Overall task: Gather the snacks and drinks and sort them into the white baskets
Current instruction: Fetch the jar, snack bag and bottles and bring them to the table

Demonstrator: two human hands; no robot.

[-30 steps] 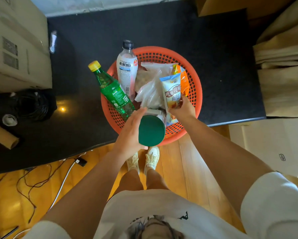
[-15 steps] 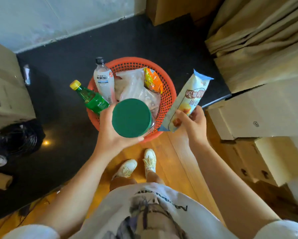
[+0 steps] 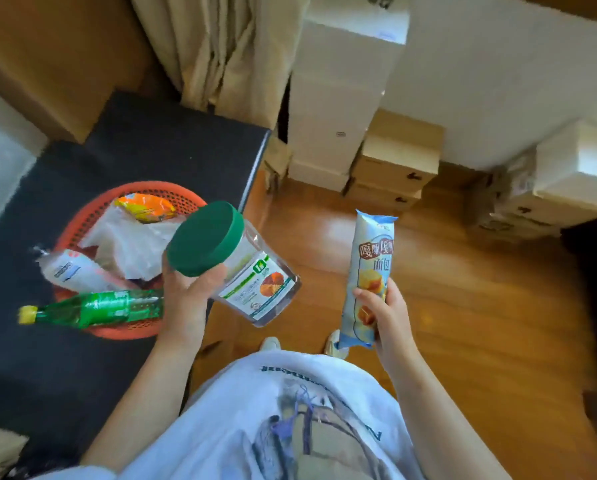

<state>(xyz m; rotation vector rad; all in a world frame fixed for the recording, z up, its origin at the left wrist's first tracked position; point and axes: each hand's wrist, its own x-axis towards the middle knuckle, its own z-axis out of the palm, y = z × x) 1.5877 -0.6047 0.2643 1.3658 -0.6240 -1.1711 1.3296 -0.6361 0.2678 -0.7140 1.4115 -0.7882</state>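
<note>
My left hand (image 3: 189, 296) grips a clear plastic jar (image 3: 255, 282) with a green lid, held tilted above the table's edge. My right hand (image 3: 383, 310) holds a long pale blue bread packet (image 3: 368, 271) upright over the wooden floor. At the left an orange mesh basket (image 3: 93, 213) sits on the black table (image 3: 144, 143). In it lie a green bottle with a yellow cap (image 3: 96, 308), a white bottle (image 3: 72, 271), a clear plastic bag (image 3: 127, 244) and an orange snack packet (image 3: 144, 207). No white basket is in view.
Stacked white and brown cardboard boxes (image 3: 390, 161) stand against the wall ahead. More boxes (image 3: 532, 199) sit at the right. A beige curtain (image 3: 228, 50) hangs behind the table. My feet (image 3: 269, 342) are on the wooden floor (image 3: 480, 323).
Both hands lifted the jar and the bread packet out of the orange basket. My view has swung to the right, so the basket now lies at the left and the floor and boxes show.
</note>
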